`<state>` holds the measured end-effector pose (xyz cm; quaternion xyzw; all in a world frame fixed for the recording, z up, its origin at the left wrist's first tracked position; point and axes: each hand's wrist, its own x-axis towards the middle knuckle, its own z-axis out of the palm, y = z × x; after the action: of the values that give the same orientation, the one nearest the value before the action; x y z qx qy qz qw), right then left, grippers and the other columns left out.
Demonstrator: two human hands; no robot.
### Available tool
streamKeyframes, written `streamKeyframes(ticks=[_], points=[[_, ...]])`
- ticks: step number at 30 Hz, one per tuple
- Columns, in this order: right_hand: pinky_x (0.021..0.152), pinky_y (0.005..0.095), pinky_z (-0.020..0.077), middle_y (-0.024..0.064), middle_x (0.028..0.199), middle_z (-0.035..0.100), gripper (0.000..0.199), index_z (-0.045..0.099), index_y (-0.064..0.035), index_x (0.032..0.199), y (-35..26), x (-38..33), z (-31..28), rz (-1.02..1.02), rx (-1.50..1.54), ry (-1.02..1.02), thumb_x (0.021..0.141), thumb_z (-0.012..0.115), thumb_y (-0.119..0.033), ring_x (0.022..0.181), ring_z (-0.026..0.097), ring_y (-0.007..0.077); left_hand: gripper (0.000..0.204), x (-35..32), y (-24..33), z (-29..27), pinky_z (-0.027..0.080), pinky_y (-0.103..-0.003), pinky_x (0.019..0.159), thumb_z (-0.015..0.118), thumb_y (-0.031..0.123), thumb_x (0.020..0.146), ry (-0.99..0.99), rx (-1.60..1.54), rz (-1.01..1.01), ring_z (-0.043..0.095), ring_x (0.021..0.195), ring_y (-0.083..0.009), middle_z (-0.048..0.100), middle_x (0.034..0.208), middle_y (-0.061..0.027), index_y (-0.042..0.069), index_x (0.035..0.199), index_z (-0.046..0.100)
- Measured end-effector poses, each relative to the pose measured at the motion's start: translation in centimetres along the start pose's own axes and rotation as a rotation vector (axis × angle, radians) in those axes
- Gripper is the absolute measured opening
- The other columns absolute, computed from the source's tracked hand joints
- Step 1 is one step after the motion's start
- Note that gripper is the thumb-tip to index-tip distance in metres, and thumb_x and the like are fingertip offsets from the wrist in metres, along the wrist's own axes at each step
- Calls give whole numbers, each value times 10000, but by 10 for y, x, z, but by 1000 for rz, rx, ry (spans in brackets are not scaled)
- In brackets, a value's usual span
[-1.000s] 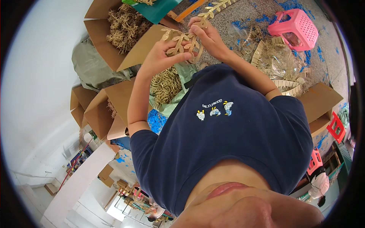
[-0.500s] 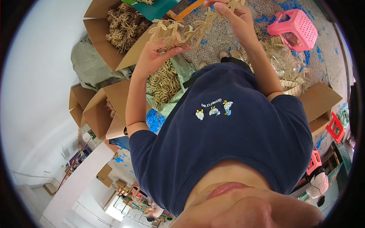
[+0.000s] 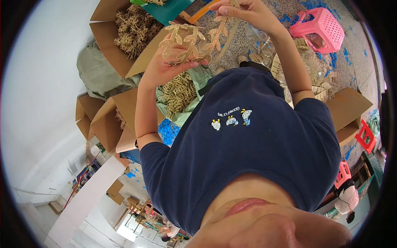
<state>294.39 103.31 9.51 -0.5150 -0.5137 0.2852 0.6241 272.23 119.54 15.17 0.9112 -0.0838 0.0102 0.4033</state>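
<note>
A gold leaf-patterned trim (image 3: 216, 38) stretches between my two hands at the top of the view. My left hand (image 3: 159, 68) is closed on several folded loops of it, which stand up above the thumb and fingers. To the right and higher up, my right hand (image 3: 252, 14) pinches another stretch of the same trim between thumb and fingers. Part of the strip hangs slack between the hands. Below my left hand lies an opened pale green bag (image 3: 199, 78) full of beige cord-like strands (image 3: 180, 93).
Cardboard boxes (image 3: 108, 39) line the left side, one holding a beige branching bundle (image 3: 134, 29). A pink plastic stool (image 3: 324, 31) stands at the upper right. Blue shreds (image 3: 168, 131) lie on the floor. Another cardboard box (image 3: 349, 105) and a red stool (image 3: 365, 137) sit at right.
My right hand has moved left, closer to my left hand, with the trim in its fingers. My left hand has dropped slightly, and its loops of trim spread more openly.
</note>
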Motion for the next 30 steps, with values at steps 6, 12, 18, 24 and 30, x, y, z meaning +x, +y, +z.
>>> streamKeyframes(ticks=[6, 12, 18, 24, 30], points=[[666, 291, 453, 70, 920, 667, 279, 692, -45, 965, -7, 10, -6, 254, 14, -281, 885, 586, -291, 809, 591, 140, 258, -11, -1, 7, 358, -415, 922, 773, 171, 668, 37, -143, -137, 506, 1025, -282, 641, 957, -56, 82, 894, 685], [715, 295, 460, 89, 1048, 646, 286, 688, -55, 994, 71, 17, -13, 226, 547, -708, 918, 529, -280, 845, 586, 150, 336, -19, -14, 9, 350, -437, 917, 798, 143, 634, -30, -166, -104, 480, 1039, -314, 619, 1022, -72, 70, 930, 656], [757, 310, 468, 105, 1031, 633, 254, 659, -28, 966, 43, 7, 2, 360, 657, -576, 909, 532, -241, 903, 587, 166, 317, -18, -10, 8, 387, -408, 809, 797, 138, 629, -14, -158, -111, 487, 932, -295, 593, 923, -66, 67, 906, 659], [739, 321, 548, 88, 944, 636, 392, 585, 24, 1097, 32, -5, 29, 427, 655, -375, 908, 519, -313, 880, 617, 153, 261, -7, -2, -2, 374, -349, 758, 785, 127, 630, -55, -66, 27, 517, 820, -202, 586, 857, -13, 89, 863, 673], [726, 417, 559, 46, 1049, 512, 340, 502, -49, 1086, 16, -26, 63, 624, 1192, -243, 911, 505, -340, 912, 589, 199, 265, -11, -2, -1, 363, -350, 824, 762, 111, 637, 4, -159, -86, 540, 849, -191, 606, 892, -17, 114, 889, 679]])
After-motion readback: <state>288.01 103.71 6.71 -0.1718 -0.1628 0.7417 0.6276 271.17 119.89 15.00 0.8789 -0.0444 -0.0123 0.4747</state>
